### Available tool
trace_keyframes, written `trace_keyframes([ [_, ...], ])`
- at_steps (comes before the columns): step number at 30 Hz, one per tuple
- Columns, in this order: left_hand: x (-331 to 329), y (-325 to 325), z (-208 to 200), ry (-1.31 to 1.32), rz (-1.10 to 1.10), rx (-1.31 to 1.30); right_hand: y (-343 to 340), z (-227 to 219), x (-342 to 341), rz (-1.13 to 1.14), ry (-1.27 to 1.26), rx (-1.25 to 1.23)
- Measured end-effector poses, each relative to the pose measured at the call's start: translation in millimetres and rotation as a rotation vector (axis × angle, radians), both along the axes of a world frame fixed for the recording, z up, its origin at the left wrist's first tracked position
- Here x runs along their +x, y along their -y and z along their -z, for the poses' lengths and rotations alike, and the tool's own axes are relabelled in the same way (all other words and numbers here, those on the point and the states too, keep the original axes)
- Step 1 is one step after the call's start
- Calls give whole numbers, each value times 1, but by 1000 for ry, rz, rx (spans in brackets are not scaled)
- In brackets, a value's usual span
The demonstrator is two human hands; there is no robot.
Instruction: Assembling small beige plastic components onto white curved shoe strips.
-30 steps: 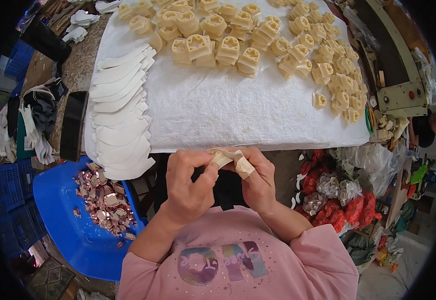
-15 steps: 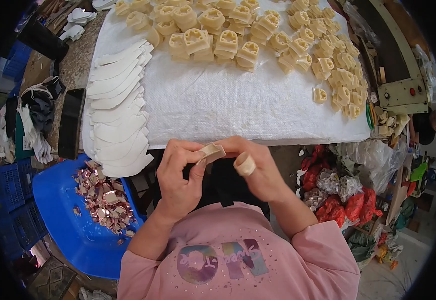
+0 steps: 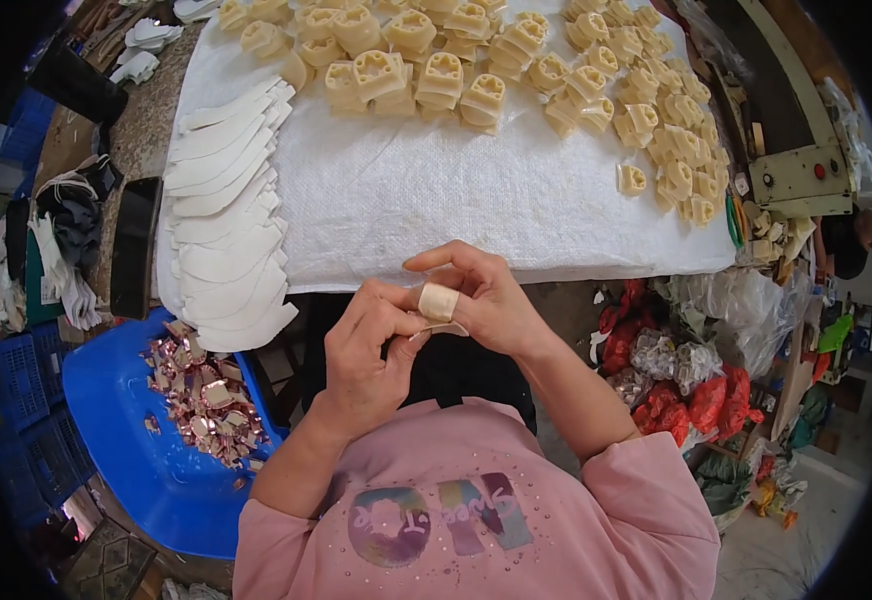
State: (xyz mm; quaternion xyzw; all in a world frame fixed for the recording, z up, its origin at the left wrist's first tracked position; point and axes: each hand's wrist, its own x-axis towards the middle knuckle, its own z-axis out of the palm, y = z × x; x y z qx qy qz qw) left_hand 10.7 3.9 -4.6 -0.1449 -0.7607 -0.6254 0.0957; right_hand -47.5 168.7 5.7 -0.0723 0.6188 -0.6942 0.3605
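Note:
My left hand (image 3: 368,345) pinches a small, thin beige piece (image 3: 448,328) between thumb and fingers, just in front of the table's near edge. Pressed up against the same piece from the other side is my right hand (image 3: 491,305), its index finger curved out above. A cream band (image 3: 439,302) wraps round my right thumb. Much of the beige piece is hidden by the fingers, so its full shape cannot be made out.
White curved sheets (image 3: 226,210) overlap along the left of the white-covered table (image 3: 376,200). Many yellowish molded blocks (image 3: 441,80) crowd its far and right sides. A blue tub (image 3: 136,440) with shiny pinkish scraps (image 3: 211,400) stands lower left; red bags (image 3: 706,405) lie at right.
My right hand has turned and moved inward, bringing the banded thumb onto the beige piece. The piece has tipped and sits slightly lower. My left hand keeps its pinch.

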Motion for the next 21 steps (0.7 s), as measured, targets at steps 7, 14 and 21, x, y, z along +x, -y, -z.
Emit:
trace_keyframes([
  [7, -6, -12, -14, 283, -263, 567, 1, 12, 7, 178, -203, -209],
  [14, -5, -17, -3, 358, -185, 591, 11, 9, 9, 252, -738, 51],
  [21, -9, -13, -5, 334, -167, 471, 8, 0, 0, 230, -699, 63],
])
